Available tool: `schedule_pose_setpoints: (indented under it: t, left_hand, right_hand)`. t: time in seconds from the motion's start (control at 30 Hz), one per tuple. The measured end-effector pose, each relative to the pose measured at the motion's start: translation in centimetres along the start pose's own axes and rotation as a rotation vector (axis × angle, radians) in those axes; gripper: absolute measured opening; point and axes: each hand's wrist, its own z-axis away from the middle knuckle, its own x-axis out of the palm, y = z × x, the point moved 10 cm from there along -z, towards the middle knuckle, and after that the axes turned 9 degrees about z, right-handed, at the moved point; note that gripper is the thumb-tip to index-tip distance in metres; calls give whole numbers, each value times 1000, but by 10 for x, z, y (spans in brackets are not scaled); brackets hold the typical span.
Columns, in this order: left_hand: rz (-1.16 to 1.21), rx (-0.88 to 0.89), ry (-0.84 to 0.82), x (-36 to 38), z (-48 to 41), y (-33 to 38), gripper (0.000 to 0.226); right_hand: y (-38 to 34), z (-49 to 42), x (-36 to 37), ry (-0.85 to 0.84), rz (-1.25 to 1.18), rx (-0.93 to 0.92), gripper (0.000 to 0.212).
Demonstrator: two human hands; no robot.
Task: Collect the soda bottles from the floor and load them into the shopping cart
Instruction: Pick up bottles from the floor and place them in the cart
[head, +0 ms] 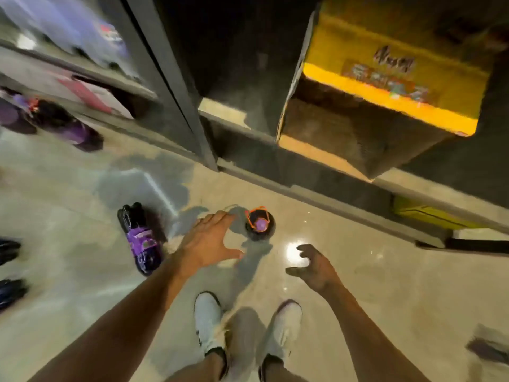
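Note:
A dark soda bottle [259, 224] with a purple cap and an orange carry ring stands upright on the floor, seen from above. My left hand [210, 241] hovers just left of it, fingers spread, holding nothing. My right hand [314, 267] hangs to the bottle's lower right, fingers loosely curled and empty. A second dark bottle with a purple label [140, 238] lies on its side left of my left hand. More purple-labelled bottles [68, 125] lie at the far left by the shelf base. No shopping cart is in view.
Dark shelving [192, 92] runs across the top, with a yellow carton [385, 86] on its low shelf at the right. My white shoes [209, 321] stand on the glossy tile floor. Dark objects [9, 271] sit at the left edge.

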Motion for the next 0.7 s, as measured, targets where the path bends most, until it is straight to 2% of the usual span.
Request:
schedule_pose_setpoints:
  t: [0.17, 0.33, 0.4, 0.47, 0.53, 0.7]
  left_hand:
    - [79, 65, 52, 78, -85, -37, 125]
    - [442, 304, 153, 113, -138, -28, 109]
    - [457, 378, 185, 116, -151, -22, 95]
    - [438, 433, 256, 108, -153, -21, 94]
    - [456, 459, 320, 98, -150, -25, 97]
    - [566, 413, 380, 84, -155, -41, 86]
  right_hand:
    - [38, -98, 55, 96, -200, -149, 74]
    - [36, -168, 87, 107, -300, -278, 91]
    - [30, -189, 92, 137, -342, -323, 91]
    - [23, -206, 97, 163, -390, -367, 92]
    - [15, -219, 103, 185, -430, -410, 91]
    - [-12, -230, 106, 202, -523, -519, 89]
